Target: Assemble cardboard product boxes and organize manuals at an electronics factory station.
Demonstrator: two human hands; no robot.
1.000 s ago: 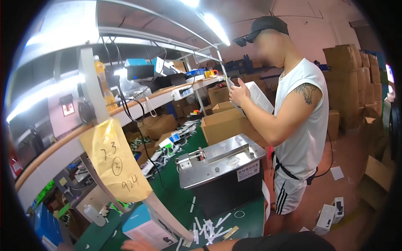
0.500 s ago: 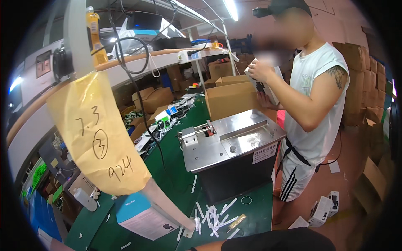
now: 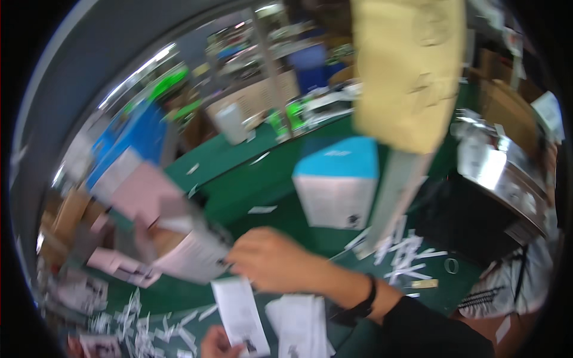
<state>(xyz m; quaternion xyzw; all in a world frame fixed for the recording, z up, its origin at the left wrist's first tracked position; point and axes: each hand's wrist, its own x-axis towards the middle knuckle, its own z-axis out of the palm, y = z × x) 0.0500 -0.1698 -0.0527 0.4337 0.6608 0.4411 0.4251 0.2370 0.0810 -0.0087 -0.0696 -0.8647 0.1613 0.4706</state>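
Observation:
My left hand [image 3: 219, 344] is at the lower edge, its thumb over the bottom of a white printed leaflet [image 3: 240, 310] that it grips. Beside that leaflet lies a stack of similar white leaflets [image 3: 298, 322]. My right hand [image 3: 271, 261], with a dark band on its wrist, reaches in from the right. Its fingers are curled in by the corner of an open white carton [image 3: 194, 256]. Blur hides whether they touch the carton or hold something small. Flaps of the carton stand up, and brown shows inside it.
A blue-topped white box [image 3: 337, 188] stands on the green table [image 3: 256, 224] beside a post with a hanging yellow paper [image 3: 406, 71]. Paper strips [image 3: 406, 256] lie scattered near a metal-topped machine [image 3: 501, 173]. More strips [image 3: 143, 328] and cartons lie at the left. A person's striped trousers [image 3: 501, 286] show far right.
My view has swung left and down, from the machine and the person beside it to the leaflets and open carton. Both my hands have come into view; before, only a dark sleeve and some forearm showed.

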